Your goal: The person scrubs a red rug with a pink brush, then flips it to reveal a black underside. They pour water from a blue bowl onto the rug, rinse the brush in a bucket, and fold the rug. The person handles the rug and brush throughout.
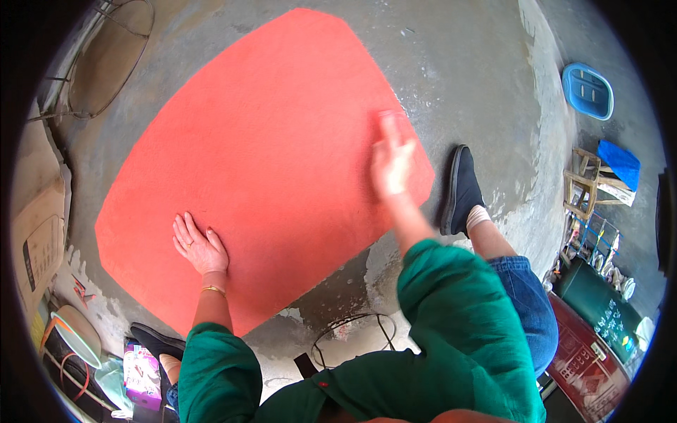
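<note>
A large coral-red sheet or mat (275, 158) with cut-off corners lies spread on the concrete floor before me. My left hand (201, 248) rests palm down on its near left part, fingers apart, with a ring on one finger and a bracelet at the wrist. Over the right part of the mat, close to its right edge, is my right hand (392, 161); it is blurred by motion. Whether it holds anything is too blurred to tell.
My shoes stand right (463, 190) and lower left (158, 341) of the mat. Farther right are a blue plastic basin (588, 91), a wooden stool (581, 182) and a dark red door or cabinet (587, 365). Cardboard (39, 243) lies left, near a purple box (143, 378).
</note>
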`<state>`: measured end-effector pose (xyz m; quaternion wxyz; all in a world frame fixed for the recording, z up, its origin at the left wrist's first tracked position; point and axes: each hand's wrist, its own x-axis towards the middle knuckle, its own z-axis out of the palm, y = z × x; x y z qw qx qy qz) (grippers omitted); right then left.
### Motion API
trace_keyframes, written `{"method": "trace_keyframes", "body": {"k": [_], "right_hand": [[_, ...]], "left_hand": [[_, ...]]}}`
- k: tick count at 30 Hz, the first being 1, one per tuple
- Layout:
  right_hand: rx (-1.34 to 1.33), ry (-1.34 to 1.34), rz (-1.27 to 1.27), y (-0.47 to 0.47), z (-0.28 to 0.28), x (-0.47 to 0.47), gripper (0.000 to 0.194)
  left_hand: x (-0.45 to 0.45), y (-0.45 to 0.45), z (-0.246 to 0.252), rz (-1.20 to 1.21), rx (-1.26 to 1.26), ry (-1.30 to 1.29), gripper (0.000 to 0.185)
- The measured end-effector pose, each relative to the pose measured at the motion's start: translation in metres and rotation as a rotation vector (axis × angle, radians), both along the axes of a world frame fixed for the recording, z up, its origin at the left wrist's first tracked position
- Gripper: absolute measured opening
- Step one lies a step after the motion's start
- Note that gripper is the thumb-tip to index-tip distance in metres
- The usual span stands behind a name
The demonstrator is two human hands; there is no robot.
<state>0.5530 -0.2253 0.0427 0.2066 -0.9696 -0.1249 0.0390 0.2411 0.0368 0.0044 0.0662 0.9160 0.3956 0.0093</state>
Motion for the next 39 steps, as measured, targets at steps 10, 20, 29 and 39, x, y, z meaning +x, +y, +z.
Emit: {"method": "trace_keyframes", "body": {"k": [10, 20, 29, 39], "right_hand": [[0.332, 0.527, -0.198, -0.020, -0.010, -0.040, 0.060], [0.376, 0.327, 0.070, -0.001, -0.008, -0.127, 0.042], [-0.051, 0.198, -0.498, -0.114, 0.006, -0.063, 0.064], [0.123, 0.231, -0.145, -0.083, -0.020, -0.065, 0.062]], "left_hand": [[0.000, 0.000, -0.002, 0.003, -0.007, -0.005, 0.063], [-0.001, 0.000, -0.003, -0.010, 0.023, -0.022, 0.060], [-0.002, 0.000, -0.006, -0.020, 0.039, -0.045, 0.058], [-0.002, 0.001, -0.005, -0.015, -0.001, -0.009, 0.063]]}}
